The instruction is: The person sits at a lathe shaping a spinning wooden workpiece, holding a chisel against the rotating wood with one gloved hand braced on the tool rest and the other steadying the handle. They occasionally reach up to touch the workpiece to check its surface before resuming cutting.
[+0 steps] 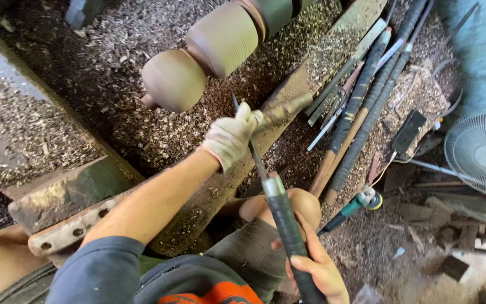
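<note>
Turning chisel (271, 194): right hand (316, 270) grips its handle, gloved left hand (232, 138) clasps its blade.

Single head-worn camera, looking steeply down, close over own arms and lap. Faces forward onto lathe bed (85, 186), turned wooden piece (198, 62) at top. No second view.

Brown ribbed workpiece (209, 50), off-white glove (229, 138)
</note>
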